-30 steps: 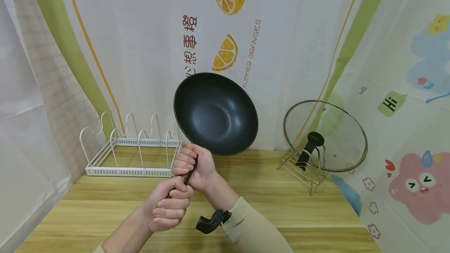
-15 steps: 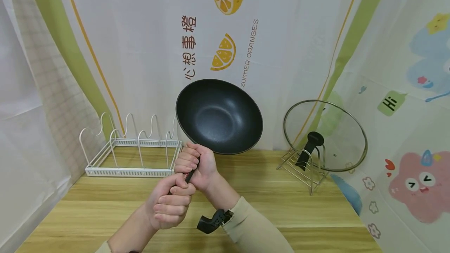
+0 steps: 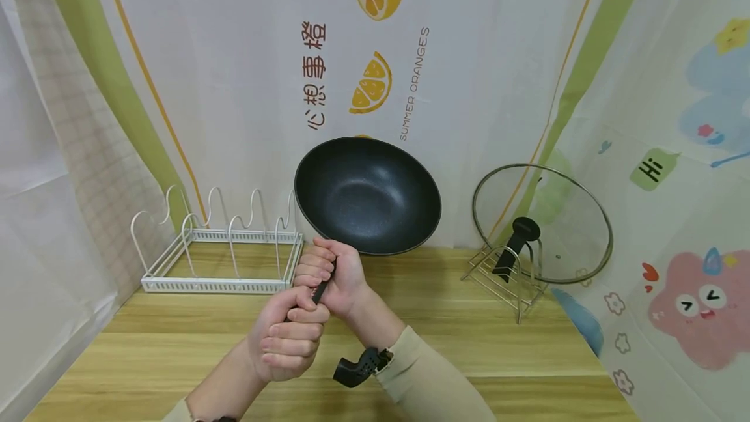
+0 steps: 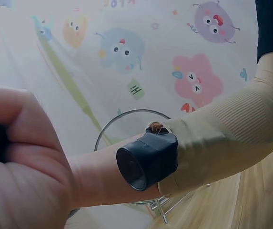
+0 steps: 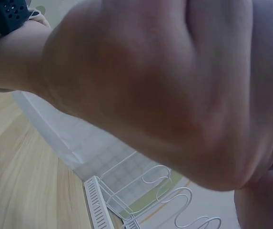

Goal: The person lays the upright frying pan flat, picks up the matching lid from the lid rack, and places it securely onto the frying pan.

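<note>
Both hands were clamped on the pan's black handle, the left hand curled round its lower end and the right hand just above, touching or nearly so. Past the right wrist, a black wrist device jutted over the wooden table below a beige sleeve. On the left stood a white rack with curved dividers, its near right corner overlapped by the right hand. On the right, a glass lid with a black knob leaned in a wire stand, apart from the pan. A printed cloth with oranges and lettering hung behind. The pan itself, round, deep and dark with a soft sheen inside, was held up before that cloth, its hollow tilted towards the head camera. The fists hid most of the handle, and its join was covered; the pan's underside was out of sight. The right wrist view was mostly filled by a dim, blurred hand.
</note>
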Demonstrator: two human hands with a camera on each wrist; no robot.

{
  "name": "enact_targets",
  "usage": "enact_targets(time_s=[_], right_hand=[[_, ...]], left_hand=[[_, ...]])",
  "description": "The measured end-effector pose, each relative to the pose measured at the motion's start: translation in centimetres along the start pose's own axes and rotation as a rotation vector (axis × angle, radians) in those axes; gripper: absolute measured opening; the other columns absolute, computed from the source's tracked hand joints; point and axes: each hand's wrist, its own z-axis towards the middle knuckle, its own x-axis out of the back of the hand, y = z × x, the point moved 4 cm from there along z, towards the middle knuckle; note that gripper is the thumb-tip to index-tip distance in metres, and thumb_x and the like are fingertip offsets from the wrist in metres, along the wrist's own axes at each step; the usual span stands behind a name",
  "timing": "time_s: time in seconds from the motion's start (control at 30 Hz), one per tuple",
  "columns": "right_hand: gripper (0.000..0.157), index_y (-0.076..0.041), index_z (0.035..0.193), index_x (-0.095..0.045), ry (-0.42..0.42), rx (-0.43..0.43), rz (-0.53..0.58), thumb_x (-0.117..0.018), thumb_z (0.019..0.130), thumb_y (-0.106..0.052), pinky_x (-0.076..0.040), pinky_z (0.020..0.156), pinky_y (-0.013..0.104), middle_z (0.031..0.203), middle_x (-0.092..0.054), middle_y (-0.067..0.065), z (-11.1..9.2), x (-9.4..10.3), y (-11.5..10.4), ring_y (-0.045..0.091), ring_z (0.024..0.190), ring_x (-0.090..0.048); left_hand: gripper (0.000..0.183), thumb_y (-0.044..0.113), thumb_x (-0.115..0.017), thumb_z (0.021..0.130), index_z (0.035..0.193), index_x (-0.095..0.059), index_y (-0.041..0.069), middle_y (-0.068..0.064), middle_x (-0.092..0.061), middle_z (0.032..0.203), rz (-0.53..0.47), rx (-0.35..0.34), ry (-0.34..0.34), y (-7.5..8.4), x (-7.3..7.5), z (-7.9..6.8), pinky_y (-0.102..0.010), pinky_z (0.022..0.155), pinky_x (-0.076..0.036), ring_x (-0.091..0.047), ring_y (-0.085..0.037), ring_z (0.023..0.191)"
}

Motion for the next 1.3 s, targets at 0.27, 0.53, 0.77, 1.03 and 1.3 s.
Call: enact_targets(time_s=[0.27, 0.53, 0.77, 1.03, 1.3], right_hand=[[0.049, -0.024, 0.059, -0.026, 0.026, 0.011, 0.012, -0.027, 0.108, -0.029, -0.039, 0.052, 0.021, 0.051, -0.035, -0.01, -0.5, 0.2, -0.4, 0.007, 0.044, -0.043], [0.054, -0.023, 0.056, -0.03, 0.074, 0.02, -0.006, -0.025, 0.109, -0.031, -0.038, 0.052, 0.021, 0.05, -0.038, -0.009, -0.9, 0.6, -0.5, 0.008, 0.045, -0.044], [0.053, -0.022, 0.056, -0.029, 0.088, 0.03, -0.016, -0.027, 0.109, -0.029, -0.038, 0.053, 0.02, 0.05, -0.039, -0.009, -1.1, 1.0, -0.6, 0.008, 0.045, -0.046], [0.051, -0.022, 0.057, -0.028, 0.105, 0.042, -0.039, -0.03, 0.107, -0.028, -0.038, 0.053, 0.021, 0.051, -0.039, -0.01, -1.3, 1.4, -0.6, 0.007, 0.045, -0.045], [0.05, -0.022, 0.058, -0.026, 0.126, 0.048, -0.05, -0.027, 0.108, -0.028, -0.037, 0.053, 0.02, 0.051, -0.037, -0.01, -1.6, 2.0, -0.6, 0.007, 0.046, -0.044]], left_hand=[[0.031, 0.026, -0.034, 0.1, 0.069, -0.031, 0.02, 0.008, -0.033, 0.05, -0.043, 0.02, -0.008, 0.0, 0.3, 0.2, -0.018, 0.033, -0.027, -0.03, -0.005, 0.033], [0.031, 0.026, -0.035, 0.099, 0.069, -0.032, 0.021, 0.009, -0.033, 0.05, -0.065, 0.016, -0.004, -0.1, 0.6, 0.2, -0.017, 0.033, -0.027, -0.03, -0.004, 0.033], [0.031, 0.026, -0.035, 0.099, 0.068, -0.032, 0.021, 0.009, -0.033, 0.05, -0.063, 0.01, 0.002, -0.2, 0.9, 0.3, -0.017, 0.033, -0.027, -0.03, -0.004, 0.033], [0.032, 0.026, -0.035, 0.099, 0.068, -0.031, 0.021, 0.009, -0.033, 0.05, -0.071, 0.012, 0.004, -0.4, 1.3, 0.2, -0.017, 0.033, -0.026, -0.029, -0.003, 0.033], [0.033, 0.027, -0.036, 0.1, 0.068, -0.031, 0.021, 0.009, -0.033, 0.05, -0.088, 0.017, 0.002, -0.6, 1.8, 0.2, -0.017, 0.033, -0.027, -0.03, -0.004, 0.033]])
